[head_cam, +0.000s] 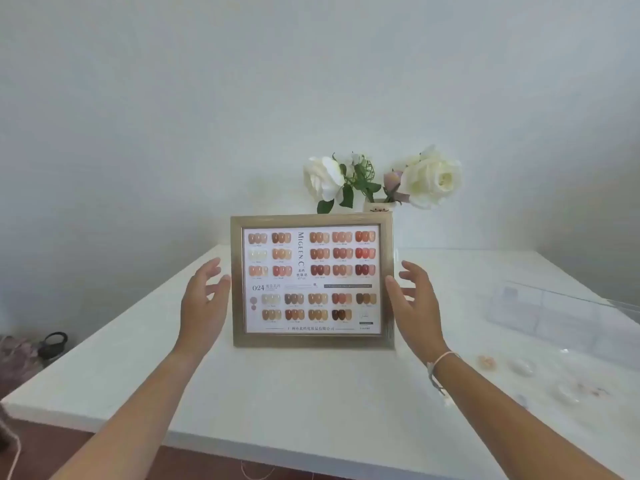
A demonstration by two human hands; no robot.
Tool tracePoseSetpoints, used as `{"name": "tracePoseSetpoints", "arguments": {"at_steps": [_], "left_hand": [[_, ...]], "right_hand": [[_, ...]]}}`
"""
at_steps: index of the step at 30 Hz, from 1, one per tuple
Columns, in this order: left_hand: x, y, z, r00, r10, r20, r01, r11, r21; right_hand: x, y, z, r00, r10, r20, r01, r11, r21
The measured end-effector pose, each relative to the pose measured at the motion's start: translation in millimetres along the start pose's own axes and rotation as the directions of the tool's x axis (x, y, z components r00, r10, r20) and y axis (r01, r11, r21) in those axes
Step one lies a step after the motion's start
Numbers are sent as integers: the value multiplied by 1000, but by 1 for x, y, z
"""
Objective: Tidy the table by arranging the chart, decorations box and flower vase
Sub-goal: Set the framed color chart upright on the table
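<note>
A framed nail-colour chart (312, 280) stands upright in the middle of the white table (242, 393), facing me. My left hand (204, 303) is at its left edge with the fingers spread, the thumb touching the frame. My right hand (414, 303) is at the right edge, fingers apart, thumb against the frame. Neither hand clasps it. Behind the chart stands a flower vase (379, 205) with white roses; only its rim shows above the frame. A clear decorations box (561, 313) lies at the right of the table.
Small shell-like decorations (523, 367) and beads lie loose on the table at the right front. A dark bottle (52, 344) and a purple cloth sit off the table's left edge. A white wall stands behind the table.
</note>
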State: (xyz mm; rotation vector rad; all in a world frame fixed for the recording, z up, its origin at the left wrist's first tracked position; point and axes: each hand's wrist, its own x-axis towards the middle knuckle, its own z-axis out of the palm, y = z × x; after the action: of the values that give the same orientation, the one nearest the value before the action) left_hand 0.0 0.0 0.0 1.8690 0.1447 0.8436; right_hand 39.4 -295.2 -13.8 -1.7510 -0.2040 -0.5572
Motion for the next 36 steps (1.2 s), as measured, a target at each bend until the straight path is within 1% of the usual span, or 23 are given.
{"name": "tracePoseSetpoints", "arguments": {"at_steps": [2,6,9,13,17,24,30,36], "left_hand": [[3,-8,4,999,-53,2,53,999,-15],[2,-30,16,988,-144,59,147,988,-41],[1,-41,24,977,-191,91,199,975,-102],[-1,-48,31,970,-206,129,224,963,-153],[-4,-55,37,971,-201,131,223,957,-188],[-2,-64,44,979,-195,54,202,956,-212],[-1,-67,42,984,-175,31,178,959,-220],[-3,-66,37,983,-181,14,178,947,-269]], "right_hand": [[2,2,3,998,66,-10,-66,997,26],[2,16,14,987,158,21,-159,986,57],[3,25,21,980,193,39,-196,975,105],[3,32,29,985,170,20,-171,982,78],[2,36,32,990,139,-14,-137,988,74],[1,40,33,994,108,-32,-104,991,89],[2,41,36,995,84,-56,-78,992,102],[2,41,40,996,60,-61,-53,993,110]]}}
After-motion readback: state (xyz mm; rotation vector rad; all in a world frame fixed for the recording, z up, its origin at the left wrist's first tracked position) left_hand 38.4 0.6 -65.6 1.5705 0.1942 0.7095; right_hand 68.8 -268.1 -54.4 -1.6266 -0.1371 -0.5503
